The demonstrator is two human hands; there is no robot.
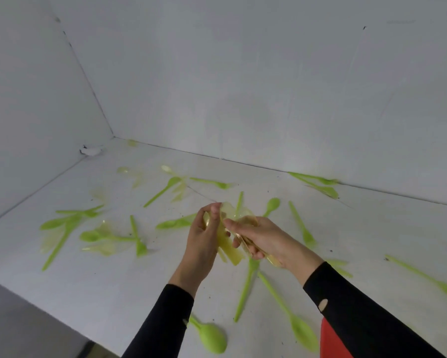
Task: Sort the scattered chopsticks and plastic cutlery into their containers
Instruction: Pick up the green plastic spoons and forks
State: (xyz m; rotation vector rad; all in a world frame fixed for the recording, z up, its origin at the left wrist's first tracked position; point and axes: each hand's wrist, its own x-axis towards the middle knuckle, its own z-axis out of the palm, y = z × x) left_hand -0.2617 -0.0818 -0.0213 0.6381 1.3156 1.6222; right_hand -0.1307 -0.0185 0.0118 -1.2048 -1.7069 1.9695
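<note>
both hands meet above the middle of the white counter [114, 280], sharing a small stack of translucent yellow cutlery [234, 255]. the left hand [204, 239] has its grip curled round the upper end of the stack, thumb and fingertips pinching near the rounded tips. the right hand [267, 241] has its grip closed round the lower handles, fingers wrapped under them. the pieces are blurred and see-through, so they may be spoons, but i cannot say for sure.

the step in hand looks like squaring up the stack so it can go into a container as one. to do it well, one hand should hold firm while the other nudges the ends level, with the tips nested the same way and the handles parallel. thin plastic like this is likely slick and springy, so a light squeeze on the flat sides should serve better than a hard pinch that fans the pieces out.

around the hands lie many green spoons [212, 337], and more pale yellow pieces [101, 248] on the left of the counter, so most of the sorting is not yet done. no container and no chopsticks show in this view.
</note>
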